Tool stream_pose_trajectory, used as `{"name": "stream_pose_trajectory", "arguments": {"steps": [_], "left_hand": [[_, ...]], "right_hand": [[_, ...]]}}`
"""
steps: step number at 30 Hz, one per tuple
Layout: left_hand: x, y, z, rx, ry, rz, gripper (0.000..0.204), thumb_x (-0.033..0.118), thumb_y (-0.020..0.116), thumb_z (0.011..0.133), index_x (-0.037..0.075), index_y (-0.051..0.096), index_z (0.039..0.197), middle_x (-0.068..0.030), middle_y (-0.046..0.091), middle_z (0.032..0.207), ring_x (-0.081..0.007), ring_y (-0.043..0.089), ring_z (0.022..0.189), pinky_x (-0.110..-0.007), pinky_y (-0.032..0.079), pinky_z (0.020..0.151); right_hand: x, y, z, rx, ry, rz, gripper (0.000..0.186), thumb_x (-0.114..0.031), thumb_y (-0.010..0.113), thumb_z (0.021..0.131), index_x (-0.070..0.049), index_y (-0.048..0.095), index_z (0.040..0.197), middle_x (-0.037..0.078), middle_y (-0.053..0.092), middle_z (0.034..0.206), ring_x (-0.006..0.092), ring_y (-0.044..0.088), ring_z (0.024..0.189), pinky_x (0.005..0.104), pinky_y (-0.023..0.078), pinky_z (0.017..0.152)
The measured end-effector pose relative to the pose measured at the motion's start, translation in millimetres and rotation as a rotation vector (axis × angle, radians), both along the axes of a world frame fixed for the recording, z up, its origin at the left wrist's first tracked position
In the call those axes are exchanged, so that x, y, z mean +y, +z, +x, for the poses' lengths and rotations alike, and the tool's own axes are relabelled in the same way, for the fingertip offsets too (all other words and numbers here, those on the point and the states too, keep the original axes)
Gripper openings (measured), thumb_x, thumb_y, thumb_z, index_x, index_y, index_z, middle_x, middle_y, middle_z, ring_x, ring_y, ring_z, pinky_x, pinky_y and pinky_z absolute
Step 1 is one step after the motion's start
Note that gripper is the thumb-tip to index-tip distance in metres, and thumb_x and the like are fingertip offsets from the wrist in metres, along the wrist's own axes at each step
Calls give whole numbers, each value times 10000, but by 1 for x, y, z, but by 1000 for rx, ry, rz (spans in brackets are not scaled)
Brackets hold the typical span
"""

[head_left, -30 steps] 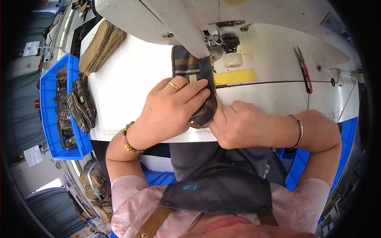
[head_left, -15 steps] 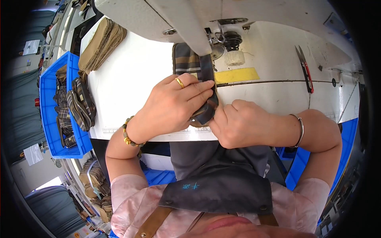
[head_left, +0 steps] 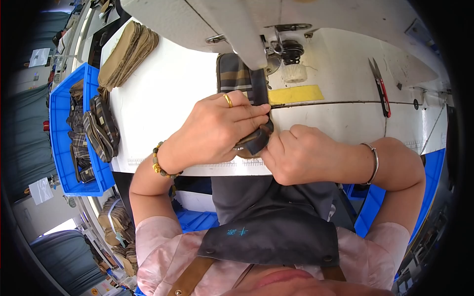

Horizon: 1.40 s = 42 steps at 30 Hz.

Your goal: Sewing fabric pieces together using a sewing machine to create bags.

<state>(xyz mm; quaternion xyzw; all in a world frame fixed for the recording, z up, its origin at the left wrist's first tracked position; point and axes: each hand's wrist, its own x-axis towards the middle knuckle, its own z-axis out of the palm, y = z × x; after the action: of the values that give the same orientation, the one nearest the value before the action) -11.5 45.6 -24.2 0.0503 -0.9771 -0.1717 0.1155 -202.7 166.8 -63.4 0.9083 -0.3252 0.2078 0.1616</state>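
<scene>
Head view: a person works bare-handed at a white sewing machine (head_left: 219, 22), a dark plaid fabric pouch (head_left: 234, 74) with a black band lying lengthwise on the table, its far end just under the machine's head. The left hand (head_left: 215, 121), wearing a gold ring (head_left: 227, 100), lies over the pouch's near half, fingers close together and stretched toward the black band; its thumb is hidden, so any grip from beneath cannot be told. The right hand (head_left: 296, 153) is curled, thumb and forefinger apparently drawn together on the pouch's near right edge.

Good handling here would likely mean smoothing the band flat with the left fingers, guiding the curved corner lightly from the right without tugging, and leaving fingertips well clear of the needle area, which the machine's head partly hides.

On the white tabletop (head_left: 163, 108), a flat yellow strip (head_left: 296, 93) lies just right of the pouch, and thread snips with red-and-black handles (head_left: 381, 93) rest farther right. A stack of tan fabric pieces (head_left: 128, 54) sits at far left, above a blue plastic bin (head_left: 59, 123) of plaid pieces beside the table; more plaid pouches (head_left: 101, 126) hang over its near side.

Beyond, banded tan bundles (head_left: 116, 222) stand lower left, and blue-grey curtains (head_left: 29, 128) line the room.
</scene>
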Motion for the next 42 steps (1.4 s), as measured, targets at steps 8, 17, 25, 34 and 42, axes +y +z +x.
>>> {"name": "stream_pose_trajectory", "arguments": {"steps": [8,17,25,34,42], "left_hand": [[-16,-6,-6,37,28,-42,452,63,711,593,14,761,1039,-63,753,1175,-248,632,844,-334,561,796],[5,-8,-6,33,142,-147,540,118,778,585,57,715,1118,-43,749,1148,-239,660,922,-355,573,803],[7,-14,-2,24,144,-290,469,91,765,619,52,723,1085,-53,747,1132,-210,668,897,-314,580,722],[7,-13,-7,111,85,-439,372,105,781,635,60,747,1002,-37,757,1044,-169,647,800,-278,564,637],[-4,-5,-5,239,451,36,132,55,830,805,53,762,919,-51,746,819,-138,661,666,-235,516,623]], "right_hand": [[-8,-8,-2,4,-73,8,117,-152,661,665,-55,596,667,82,547,655,125,457,483,270,345,418],[-9,-6,-6,1,-80,48,156,-153,659,687,-8,657,748,203,667,822,147,541,519,274,403,447],[-8,-6,-4,-55,-11,1,199,-175,647,653,16,669,705,227,663,740,162,540,485,284,420,424],[-6,-6,-4,-40,-22,41,209,-175,647,646,21,681,710,253,681,774,155,538,478,278,406,416],[-5,0,-6,36,-47,64,177,-162,649,748,3,682,802,250,734,984,119,520,514,264,379,463]]}}
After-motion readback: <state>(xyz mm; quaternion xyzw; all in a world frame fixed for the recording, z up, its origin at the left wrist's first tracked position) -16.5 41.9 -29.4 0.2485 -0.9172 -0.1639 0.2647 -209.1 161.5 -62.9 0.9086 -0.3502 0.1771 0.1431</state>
